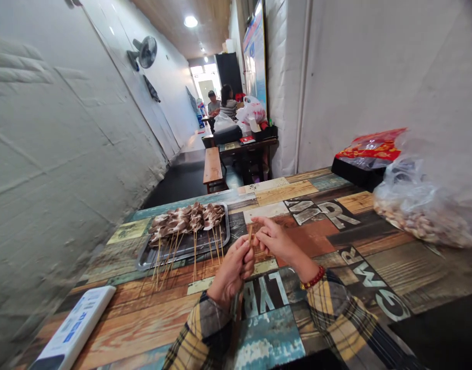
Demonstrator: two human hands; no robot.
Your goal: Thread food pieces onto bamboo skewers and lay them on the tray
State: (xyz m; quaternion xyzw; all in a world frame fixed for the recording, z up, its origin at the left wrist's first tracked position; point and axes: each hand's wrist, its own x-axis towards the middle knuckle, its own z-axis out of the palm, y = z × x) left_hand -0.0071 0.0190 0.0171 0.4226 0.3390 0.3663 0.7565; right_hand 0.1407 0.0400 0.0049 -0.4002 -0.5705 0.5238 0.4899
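My left hand (236,264) is closed around thin bamboo skewers (250,234), whose tips stick up above the fist; how many there are is hidden. My right hand (276,240) comes in from the right at those tips. Its index finger stretches out to the left, and the other fingers curl in against the skewers. Just left of both hands lies a metal tray (225,226) with a row of skewered brownish meat pieces (189,218). The bare stick ends hang over the tray's near edge, pointing toward me.
A white box-like packet (76,329) lies at the near left of the patterned table (267,329). On the right are a knotted clear bag of pale pieces (424,210) and a black container (355,173) with a red packet. Behind stand a bench (213,167) and two seated people.
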